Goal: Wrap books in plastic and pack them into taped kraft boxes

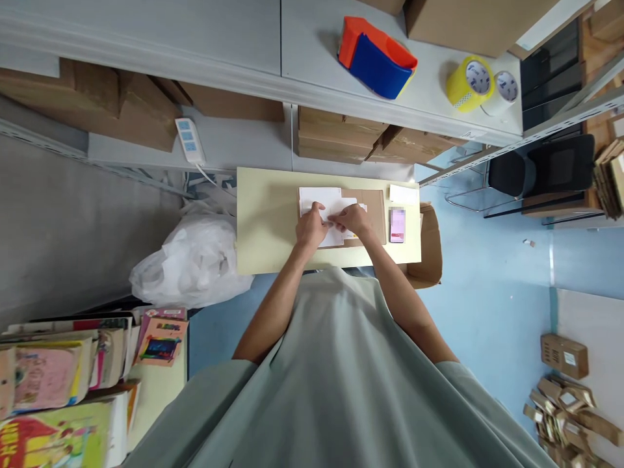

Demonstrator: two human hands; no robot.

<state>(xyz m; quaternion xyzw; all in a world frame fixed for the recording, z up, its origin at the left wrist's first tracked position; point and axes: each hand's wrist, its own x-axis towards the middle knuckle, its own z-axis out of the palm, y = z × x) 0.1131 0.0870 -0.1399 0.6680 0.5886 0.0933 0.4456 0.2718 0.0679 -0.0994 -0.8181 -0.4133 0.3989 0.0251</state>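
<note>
On the pale yellow table (267, 221) lies a flat brown cardboard piece (376, 218) with white paper sheets (319, 195) on top. My left hand (311, 227) rests over the left sheet, its fingers bent and closed on the paper. From the right, my right hand (353, 220) meets it with the fingers pinched together at the same sheet. The fingertips of both hands nearly touch, and the small part between them is hard to make out. More white paper (350, 203) shows partly under my right hand. A phone (397, 225) with a lit pink screen lies right of the cardboard.
A white slip (403, 194) lies above the phone. The shelf holds an orange-and-blue tape dispenser (377, 58), yellow tape rolls (468, 83) and cardboard boxes (336, 136). A power strip (190, 141) hangs at its edge. Left stands a white plastic bag (195, 260); right, an open carton (431, 250).
</note>
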